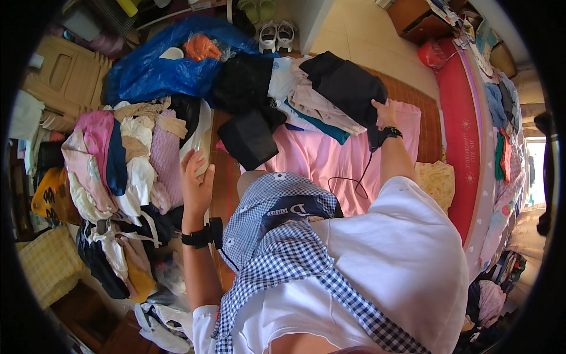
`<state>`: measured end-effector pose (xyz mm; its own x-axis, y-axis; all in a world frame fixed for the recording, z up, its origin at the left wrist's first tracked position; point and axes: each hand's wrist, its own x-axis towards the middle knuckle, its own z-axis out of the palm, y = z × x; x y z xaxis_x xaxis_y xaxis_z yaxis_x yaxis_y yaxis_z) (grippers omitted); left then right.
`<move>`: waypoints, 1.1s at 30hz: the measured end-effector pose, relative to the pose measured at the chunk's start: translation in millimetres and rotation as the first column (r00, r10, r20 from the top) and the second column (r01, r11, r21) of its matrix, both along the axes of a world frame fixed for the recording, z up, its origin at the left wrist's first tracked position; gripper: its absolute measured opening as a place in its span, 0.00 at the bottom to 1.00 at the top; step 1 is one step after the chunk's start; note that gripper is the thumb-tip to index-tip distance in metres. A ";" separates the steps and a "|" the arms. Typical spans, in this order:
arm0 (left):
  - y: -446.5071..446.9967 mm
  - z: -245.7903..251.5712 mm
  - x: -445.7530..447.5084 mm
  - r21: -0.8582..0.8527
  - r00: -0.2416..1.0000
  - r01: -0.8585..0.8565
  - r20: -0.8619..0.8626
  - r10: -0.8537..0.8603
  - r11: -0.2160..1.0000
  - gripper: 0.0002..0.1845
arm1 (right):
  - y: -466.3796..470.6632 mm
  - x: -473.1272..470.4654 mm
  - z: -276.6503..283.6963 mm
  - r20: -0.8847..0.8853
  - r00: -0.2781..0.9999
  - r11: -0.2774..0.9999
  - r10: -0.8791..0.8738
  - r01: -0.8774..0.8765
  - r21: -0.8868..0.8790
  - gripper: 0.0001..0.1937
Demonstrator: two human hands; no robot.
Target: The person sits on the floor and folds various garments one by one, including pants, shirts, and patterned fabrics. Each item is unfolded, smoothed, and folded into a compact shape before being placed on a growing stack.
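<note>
My right hand grips the edge of a black garment spread over a pile of clothes. Under it lie a beige garment, a teal one and a white one. My left hand is raised with fingers apart and holds nothing. Just right of it, another black cloth lies partly over a pink sheet, which extends beneath the pile. Both wrists wear black bands, and a thin black cable hangs from the right one. A blue checked cap and apron hide part of the sheet.
Heaped clothes lie at the left beside beige plastic drawers. A blue plastic bag and white shoes are at the far side. A red-edged bed stands right, near a yellow cloth.
</note>
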<state>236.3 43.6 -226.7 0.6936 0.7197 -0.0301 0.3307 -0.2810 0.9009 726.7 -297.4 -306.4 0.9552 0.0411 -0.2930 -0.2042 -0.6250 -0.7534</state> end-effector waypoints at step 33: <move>131.8 -80.8 -165.8 0.000 0.734 -0.678 0.064 0.676 0.735 0.34 | 411.9 -424.2 11.0 0.434 -0.081 -0.088 0.897 -0.996 -0.005 0.31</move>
